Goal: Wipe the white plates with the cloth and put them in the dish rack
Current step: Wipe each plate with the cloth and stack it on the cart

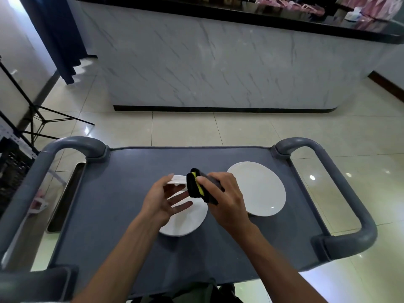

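Head view: person stands at near edge of a grey cart surface (131, 215). Left hand (162, 199) holds a small white plate (177, 179) lifted & tilted, thumb on its far-left rim, fingers (181, 205) straight & spread under it. Right hand (225, 200) grips a folded cloth (196, 186), black w/ yellow inner layer, thumb & fingers curled round it; cloth touches the plate's right edge. Below the hands a second white plate (185, 224) lies flat on the surface, mid cart. Third white plate (260, 189), larger, lies flat to the right, just beside the right hand. Grey tube handles (349, 186) at left & right of cart. Metal tray (65, 197) sits lower, left of cart. Far: marble-look counter (218, 62), tiled floor (185, 127), black tripod legs (41, 119) far left. Dish rack: can't tell where.
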Demonstrator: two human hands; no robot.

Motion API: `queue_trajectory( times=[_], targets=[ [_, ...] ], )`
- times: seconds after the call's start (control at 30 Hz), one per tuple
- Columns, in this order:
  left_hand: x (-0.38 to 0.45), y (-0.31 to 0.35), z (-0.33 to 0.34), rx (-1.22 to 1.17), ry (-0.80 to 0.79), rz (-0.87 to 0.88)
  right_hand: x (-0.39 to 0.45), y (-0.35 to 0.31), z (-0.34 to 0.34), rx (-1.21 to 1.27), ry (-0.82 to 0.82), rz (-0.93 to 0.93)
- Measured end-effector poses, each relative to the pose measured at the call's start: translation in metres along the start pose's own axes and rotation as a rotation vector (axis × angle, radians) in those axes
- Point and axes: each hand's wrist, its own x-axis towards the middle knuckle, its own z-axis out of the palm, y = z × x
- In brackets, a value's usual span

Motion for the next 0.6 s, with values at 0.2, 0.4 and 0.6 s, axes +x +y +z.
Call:
queue_trajectory(
  times=[0.2,0.4,0.6],
  targets=[
    [0.000,-0.005,0.002,-0.135,0.043,0.114,-0.016,-0.005,-0.011,0.051,-0.091,0.012],
    [0.003,0.000,-0.004,-0.025,-0.018,0.343,-0.019,-0.005,-0.027,0.196,-0.233,0.251],
    [0.003,-0.001,-0.002,0.136,-0.055,0.399,0.006,-0.008,-0.020,0.372,-0.230,0.499]
  ],
)
